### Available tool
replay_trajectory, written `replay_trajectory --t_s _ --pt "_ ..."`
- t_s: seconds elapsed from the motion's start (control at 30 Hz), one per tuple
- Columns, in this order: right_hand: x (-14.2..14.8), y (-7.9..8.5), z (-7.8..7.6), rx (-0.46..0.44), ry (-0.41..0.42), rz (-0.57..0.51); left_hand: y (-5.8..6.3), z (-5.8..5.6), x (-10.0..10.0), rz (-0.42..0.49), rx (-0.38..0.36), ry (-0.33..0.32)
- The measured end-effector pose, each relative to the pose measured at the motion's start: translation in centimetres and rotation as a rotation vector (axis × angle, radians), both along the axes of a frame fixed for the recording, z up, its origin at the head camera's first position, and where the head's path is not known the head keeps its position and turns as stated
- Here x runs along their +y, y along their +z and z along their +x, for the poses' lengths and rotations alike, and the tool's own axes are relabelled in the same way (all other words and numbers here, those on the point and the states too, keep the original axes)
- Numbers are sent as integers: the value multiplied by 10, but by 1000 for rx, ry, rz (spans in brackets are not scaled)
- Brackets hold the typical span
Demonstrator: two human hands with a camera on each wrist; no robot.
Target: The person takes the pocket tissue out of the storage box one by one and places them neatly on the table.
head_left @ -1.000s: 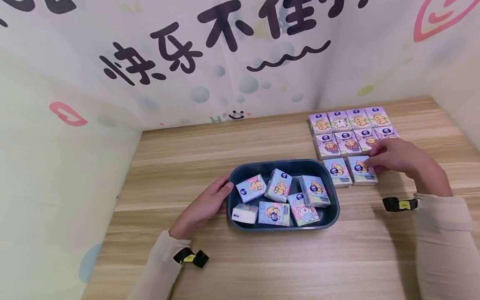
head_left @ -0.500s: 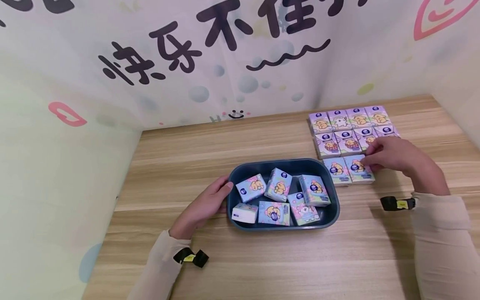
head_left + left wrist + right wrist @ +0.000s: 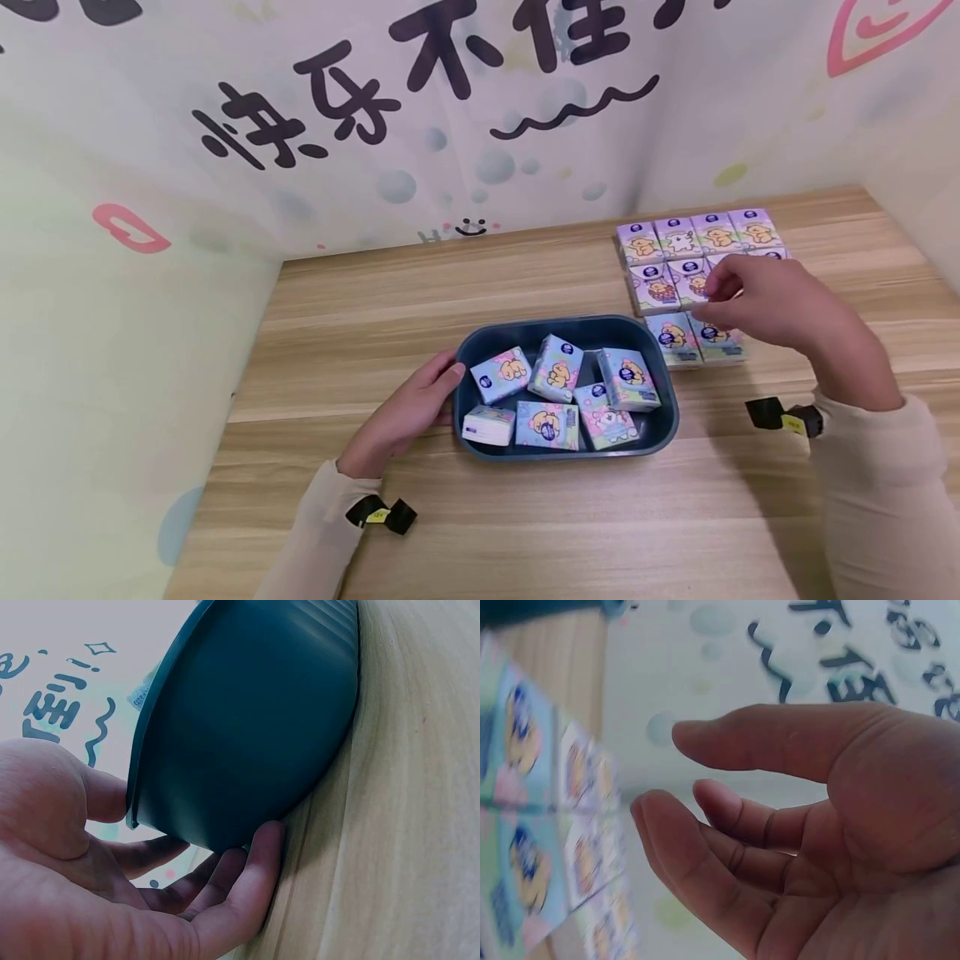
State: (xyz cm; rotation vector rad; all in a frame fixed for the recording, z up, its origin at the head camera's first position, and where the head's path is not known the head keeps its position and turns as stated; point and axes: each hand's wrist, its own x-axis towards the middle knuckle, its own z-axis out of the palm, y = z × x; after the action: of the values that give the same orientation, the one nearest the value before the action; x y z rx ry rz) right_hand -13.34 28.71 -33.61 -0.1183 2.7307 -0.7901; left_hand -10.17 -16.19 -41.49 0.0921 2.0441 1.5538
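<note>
My left hand (image 3: 408, 408) grips the left end of a dark blue plastic tub (image 3: 566, 454), thumb at its rim and fingers against the outer wall; in the left wrist view the tub's wall (image 3: 247, 727) fills the middle. Inside lie several tissue packs (image 3: 547, 425), light blue with cartoon prints, at mixed angles. My right hand (image 3: 780, 304) hovers over the front row of laid-out packs, holding nothing. Its thumb and fingers are apart in the right wrist view. Two blue tissue packs (image 3: 672, 337) lie side by side there, the right one partly hidden by the hand.
Behind them, a row of purple-white packs (image 3: 654, 287) and a farther row of purple packs (image 3: 641, 243) lie close together, partly covered by my right hand. The wooden table (image 3: 360, 317) meets a printed curtain (image 3: 450, 167) at the back.
My right hand first pushed the second blue pack left against its neighbour. It has since let go, lifted and moved left. My left hand and the tub have stayed put.
</note>
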Motion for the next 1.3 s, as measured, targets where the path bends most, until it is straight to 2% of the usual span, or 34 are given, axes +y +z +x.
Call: replay_trajectory --t_s 0.13,0.33,0.7,1.07,1.3 --pt "-21 8 8 34 41 22 0 0 0 0 7 -5" --pt "-47 12 18 48 112 19 0 -1 0 1 5 -10" --pt "-86 6 28 68 249 18 2 -1 -1 -9 12 -14" --pt "-109 -6 32 -30 325 138 1 0 -1 -15 12 -16" --pt "-113 -9 31 -37 338 206 1 0 -1 -9 12 -20"
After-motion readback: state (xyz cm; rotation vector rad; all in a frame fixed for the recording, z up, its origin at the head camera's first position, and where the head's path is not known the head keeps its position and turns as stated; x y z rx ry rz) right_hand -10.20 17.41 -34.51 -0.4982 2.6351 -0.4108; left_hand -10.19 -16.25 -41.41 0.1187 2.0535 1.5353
